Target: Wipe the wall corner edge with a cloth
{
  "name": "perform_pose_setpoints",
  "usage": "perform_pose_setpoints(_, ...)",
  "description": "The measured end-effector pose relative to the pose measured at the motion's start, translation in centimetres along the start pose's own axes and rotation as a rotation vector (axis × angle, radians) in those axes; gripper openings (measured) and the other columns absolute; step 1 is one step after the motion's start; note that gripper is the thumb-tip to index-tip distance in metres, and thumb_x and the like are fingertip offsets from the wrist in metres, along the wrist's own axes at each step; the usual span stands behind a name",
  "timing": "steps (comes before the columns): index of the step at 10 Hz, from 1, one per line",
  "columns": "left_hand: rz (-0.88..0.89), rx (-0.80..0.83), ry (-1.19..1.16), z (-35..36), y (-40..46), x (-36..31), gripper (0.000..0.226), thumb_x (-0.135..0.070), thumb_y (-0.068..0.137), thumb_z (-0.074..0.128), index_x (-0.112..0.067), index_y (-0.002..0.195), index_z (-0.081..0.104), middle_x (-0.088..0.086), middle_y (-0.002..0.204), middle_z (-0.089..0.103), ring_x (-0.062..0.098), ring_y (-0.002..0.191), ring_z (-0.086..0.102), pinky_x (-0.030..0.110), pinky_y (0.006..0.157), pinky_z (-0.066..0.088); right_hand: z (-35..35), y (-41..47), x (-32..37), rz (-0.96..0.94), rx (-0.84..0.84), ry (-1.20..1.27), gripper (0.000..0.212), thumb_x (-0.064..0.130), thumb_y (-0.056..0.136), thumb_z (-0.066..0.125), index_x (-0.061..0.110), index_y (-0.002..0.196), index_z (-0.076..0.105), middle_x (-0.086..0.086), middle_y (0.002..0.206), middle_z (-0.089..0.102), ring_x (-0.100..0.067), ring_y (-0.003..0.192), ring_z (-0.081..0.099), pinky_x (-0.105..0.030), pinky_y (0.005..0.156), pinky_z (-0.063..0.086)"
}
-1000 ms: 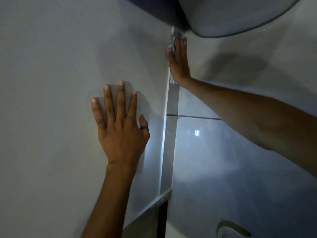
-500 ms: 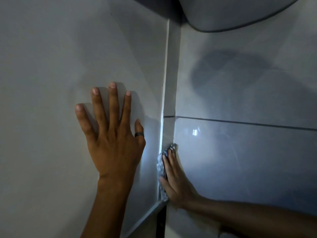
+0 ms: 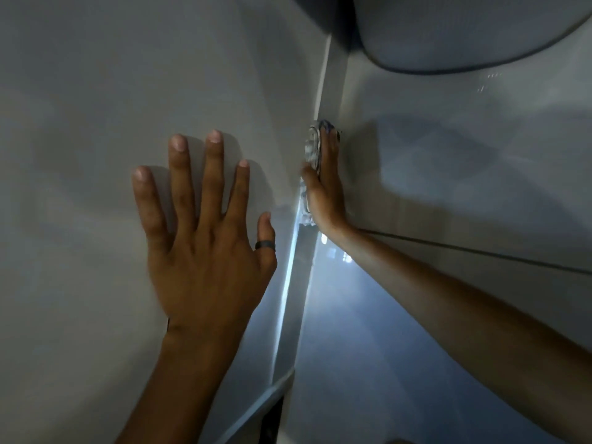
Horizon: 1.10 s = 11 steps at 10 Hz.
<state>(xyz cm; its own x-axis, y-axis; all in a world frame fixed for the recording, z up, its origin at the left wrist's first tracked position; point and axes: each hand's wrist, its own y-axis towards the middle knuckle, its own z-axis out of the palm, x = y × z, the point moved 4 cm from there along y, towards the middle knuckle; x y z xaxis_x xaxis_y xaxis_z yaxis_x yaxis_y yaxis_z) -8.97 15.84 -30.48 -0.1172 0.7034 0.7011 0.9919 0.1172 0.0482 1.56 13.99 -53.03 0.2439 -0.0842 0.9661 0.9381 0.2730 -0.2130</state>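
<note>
The wall corner edge point(image 3: 290, 277) is a pale vertical strip running down the middle of the view, between a left wall and a glossy tiled right wall. My right hand point(image 3: 326, 187) presses a grey patterned cloth point(image 3: 312, 149) flat against that edge at mid height, fingers pointing up. The cloth shows along the hand's left side and above the fingertips. My left hand point(image 3: 205, 251) lies flat and spread on the left wall point(image 3: 96, 155), a dark ring on its thumb, holding nothing.
A large rounded grey fixture point(image 3: 464, 30) hangs over the corner at top right. A dark grout line point(image 3: 480, 251) crosses the right tiled wall point(image 3: 448, 155). A dark gap point(image 3: 272, 421) opens at the corner's foot.
My right hand went down the edge from just under the fixture to near its foot, then came back up to mid height with the cloth. My left hand stayed flat on the wall.
</note>
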Motion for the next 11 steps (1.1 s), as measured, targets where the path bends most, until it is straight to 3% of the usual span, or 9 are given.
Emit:
perform_pose_setpoints(2,0.016,0.043,-0.225,-1.2,0.0,0.4,0.072,-0.056,0.112,0.032,-0.020,0.174,0.025,0.016,0.180,0.017,0.040,0.166,0.011,0.042,0.131,-0.022,-3.2,-12.8,-0.1,0.329,0.235,0.060,0.073,-0.008,0.091,0.047,0.026,0.156,0.046,0.010,0.158,0.054,-0.003,0.147,0.048,-0.015,0.118,0.042)
perform_pose_setpoints(3,-0.037,0.165,-0.429,-3.3,-0.4,0.6,0.070,-0.051,0.113,0.040,-0.018,0.173,0.026,0.018,0.179,0.016,0.041,0.166,0.011,0.044,0.135,-0.010,-7.0,-17.5,3.2,0.734,0.079,0.164,0.038,0.011,0.080,0.060,0.030,0.109,0.075,0.005,0.089,0.080,-0.017,0.088,0.075,-0.017,0.074,0.060)
perform_pose_setpoints(4,-0.092,0.310,-0.607,-6.8,-0.6,1.4,0.069,-0.045,0.112,0.045,-0.015,0.172,0.028,0.021,0.178,0.016,0.048,0.164,0.010,0.057,0.135,0.008,-11.1,-18.3,10.4,1.030,0.052,0.509,0.043,0.021,0.093,0.064,0.008,0.134,0.066,-0.026,0.131,0.067,-0.047,0.102,0.062,-0.055,0.106,0.054)
perform_pose_setpoints(5,-0.202,0.404,-0.793,-11.7,-0.1,3.3,0.071,-0.047,0.109,0.041,-0.016,0.172,0.029,0.021,0.179,0.014,0.050,0.164,0.006,0.062,0.133,0.009,-15.0,-15.4,20.9,0.908,0.094,0.322,0.052,0.006,0.091,0.070,0.005,0.142,0.057,-0.027,0.132,0.068,-0.043,0.117,0.068,-0.054,0.098,0.058)
perform_pose_setpoints(7,-0.335,0.455,-0.975,-20.2,4.3,6.5,0.073,-0.051,0.107,0.040,-0.018,0.172,0.031,0.016,0.180,0.014,0.045,0.165,0.002,0.058,0.134,0.012,-18.7,-2.8,41.9,-0.294,-0.099,-0.842,0.057,-0.007,0.074,0.055,0.008,0.127,0.069,-0.016,0.115,0.071,-0.036,0.104,0.065,-0.041,0.090,0.050)
perform_pose_setpoints(8,-0.354,0.452,-1.023,-21.3,7.0,5.5,0.070,-0.048,0.109,0.047,-0.019,0.171,0.032,0.016,0.180,0.013,0.044,0.166,0.000,0.059,0.135,0.013,-18.9,5.3,44.1,-0.414,0.090,-1.062,0.055,-0.001,0.083,0.051,0.015,0.132,0.070,-0.022,0.120,0.064,-0.040,0.105,0.064,-0.044,0.085,0.052)
perform_pose_setpoints(9,-0.313,0.480,-1.035,-20.8,8.8,2.9,0.072,-0.045,0.111,0.052,-0.020,0.173,0.025,0.015,0.181,0.007,0.042,0.166,-0.004,0.057,0.136,0.010,-18.6,12.7,41.9,-0.115,0.490,-1.155,0.054,0.006,0.093,0.055,0.016,0.146,0.055,-0.024,0.131,0.061,-0.038,0.117,0.062,-0.035,0.092,0.048)
perform_pose_setpoints(10,-0.292,0.535,-1.063,-20.7,10.0,1.4,0.074,-0.045,0.111,0.052,-0.021,0.174,0.020,0.014,0.181,0.002,0.040,0.166,-0.007,0.055,0.137,0.007,-19.3,17.1,39.7,0.161,0.651,-1.269,0.067,0.013,0.093,0.066,0.013,0.155,0.039,-0.022,0.140,0.061,-0.033,0.120,0.059,-0.035,0.096,0.047)
perform_pose_setpoints(11,-0.292,0.553,-1.034,-21.9,9.8,1.6,0.076,-0.047,0.112,0.049,-0.022,0.174,0.015,0.013,0.182,-0.003,0.038,0.166,-0.011,0.054,0.137,0.003,-19.6,18.4,39.5,0.165,0.651,-1.416,0.062,0.014,0.099,0.061,0.008,0.156,0.038,-0.023,0.152,0.052,-0.040,0.139,0.051,-0.043,0.112,0.044)
